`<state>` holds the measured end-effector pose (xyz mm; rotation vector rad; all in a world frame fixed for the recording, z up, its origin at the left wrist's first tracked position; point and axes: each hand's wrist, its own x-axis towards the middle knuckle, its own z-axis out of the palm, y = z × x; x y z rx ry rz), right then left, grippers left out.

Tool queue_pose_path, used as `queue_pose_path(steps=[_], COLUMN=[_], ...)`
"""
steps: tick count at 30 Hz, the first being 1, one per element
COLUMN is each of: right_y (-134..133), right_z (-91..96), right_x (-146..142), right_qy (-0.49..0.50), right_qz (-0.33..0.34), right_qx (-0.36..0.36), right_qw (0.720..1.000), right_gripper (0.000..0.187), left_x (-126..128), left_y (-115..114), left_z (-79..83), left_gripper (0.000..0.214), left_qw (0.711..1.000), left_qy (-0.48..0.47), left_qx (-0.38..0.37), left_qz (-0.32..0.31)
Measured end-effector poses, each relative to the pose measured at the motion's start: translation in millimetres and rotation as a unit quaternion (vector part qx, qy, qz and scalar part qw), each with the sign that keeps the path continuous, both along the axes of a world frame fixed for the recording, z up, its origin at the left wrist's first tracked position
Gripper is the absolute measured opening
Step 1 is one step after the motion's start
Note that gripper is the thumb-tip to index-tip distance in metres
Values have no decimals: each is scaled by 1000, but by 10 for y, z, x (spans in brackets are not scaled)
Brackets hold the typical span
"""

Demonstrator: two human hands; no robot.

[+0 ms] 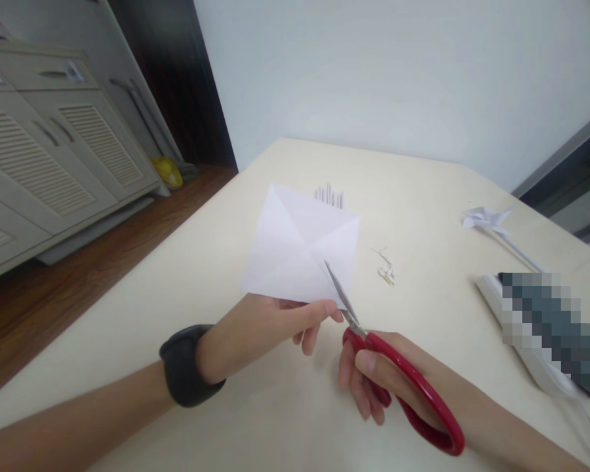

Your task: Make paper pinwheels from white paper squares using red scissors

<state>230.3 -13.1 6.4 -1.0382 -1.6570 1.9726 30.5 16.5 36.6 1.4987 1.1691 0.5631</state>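
Observation:
A square white sheet of paper (288, 239) with diagonal creases is held up above the table. My left hand (285, 319), a black band on its wrist, pinches the paper's near edge close to the right corner, thumb on top. My right hand (373, 377) is closed around the red handles of a pair of scissors (413, 380). The scissors' blades lie at the paper's near right corner, the upper one pointing along a crease toward the centre. How far the lower blade reaches is hidden beneath the sheet.
Several thin white sticks (329, 195) lie behind the paper. Small pins or bits (386, 272) lie to its right. A white paper pinwheel (486, 218) on a stick rests at the far right, beyond a white device (516, 341) with a blurred screen. Cabinets (54, 144) stand at left.

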Motion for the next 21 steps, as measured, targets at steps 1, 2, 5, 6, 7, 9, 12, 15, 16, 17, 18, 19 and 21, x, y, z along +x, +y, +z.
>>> queue_pose_path(steps=[1, 2, 5, 6, 7, 9, 12, 15, 16, 17, 18, 19, 21], right_y=[-1, -3, -11, -13, -14, -13, -5, 1, 1, 1, 0, 0, -1], right_z=[-2, -3, 6, 11, 16, 20, 9, -2, -2, 0, 2, 4, 6], right_x=[-3, -6, -18, -21, -22, -21, -14, -12, -13, -14, -14, -15, -14], right_qy=[0, -2, -6, -8, -9, -13, -13, -10, -9, -8, -5, -1, 9], right_qz=[1, 0, -5, -6, -8, -10, -3, -1, -2, -3, -2, -1, 0], right_qx=[1, 1, -5, -8, -9, -10, 0, 9, 10, 11, 13, 15, 22], right_qw=[1000, 1000, 1000, 1000, 1000, 1000, 1000, 1000, 1000, 1000, 1000, 1000, 1000], right_gripper=[22, 22, 20, 19, 19, 22, 29, 38, 39, 39, 39, 39, 39], left_x=[2, 4, 8, 7, 5, -1, -9, -13, -13, -13, -13, -13, -14], left_y=[4, 7, 14, 14, 14, 14, 20, 28, 29, 30, 29, 29, 25], left_z=[-3, -5, -6, -7, -8, -11, -17, -26, -31, -38, -45, -53, -70], left_gripper=[21, 21, 21, 21, 21, 24, 36, 36, 34, 32, 31, 31, 28], left_qw=[1000, 1000, 1000, 1000, 1000, 999, 998, 997, 997, 997, 997, 997, 996], left_qy=[-1, 0, 4, -2, -11, -35, -60, -70, -72, -75, -78, -80, -82], left_qx=[1, 0, -4, -5, -7, -5, 8, 6, 2, 0, -1, -3, -5], left_qz=[0, 0, -2, -3, -6, -15, -27, -25, -23, -22, -22, -24, -27])
